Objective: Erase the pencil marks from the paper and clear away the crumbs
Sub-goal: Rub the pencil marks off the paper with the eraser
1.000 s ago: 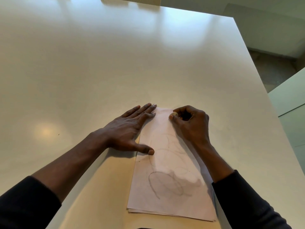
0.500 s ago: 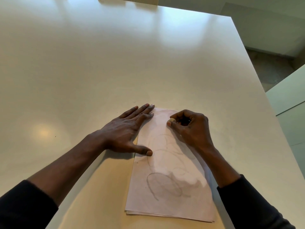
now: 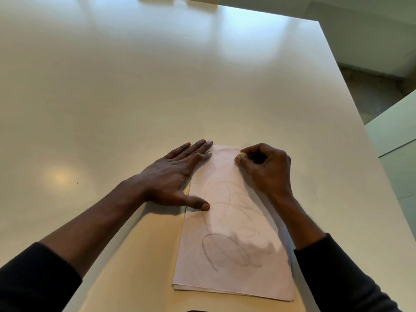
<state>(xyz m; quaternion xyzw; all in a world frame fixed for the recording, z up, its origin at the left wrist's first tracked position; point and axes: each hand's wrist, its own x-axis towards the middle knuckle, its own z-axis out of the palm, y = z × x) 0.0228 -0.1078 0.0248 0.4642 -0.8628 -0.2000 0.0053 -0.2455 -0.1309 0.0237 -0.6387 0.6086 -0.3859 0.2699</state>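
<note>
Barely visible, an eraser sits grasped by the right hand; left hand, grip released, flattens paper.

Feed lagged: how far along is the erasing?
Done: the far end of the paper looks free of marks. In hand: the left hand presses the sheet flat while the right hand pinches what looks like a small eraser at the top edge. Left: pencil scribbles across the middle and near end; crumbs too small to tell.

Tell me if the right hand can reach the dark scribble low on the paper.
Likely yes: the right hand, pinching a small eraser, is at the paper's far end; nothing covers the scribble.
</note>
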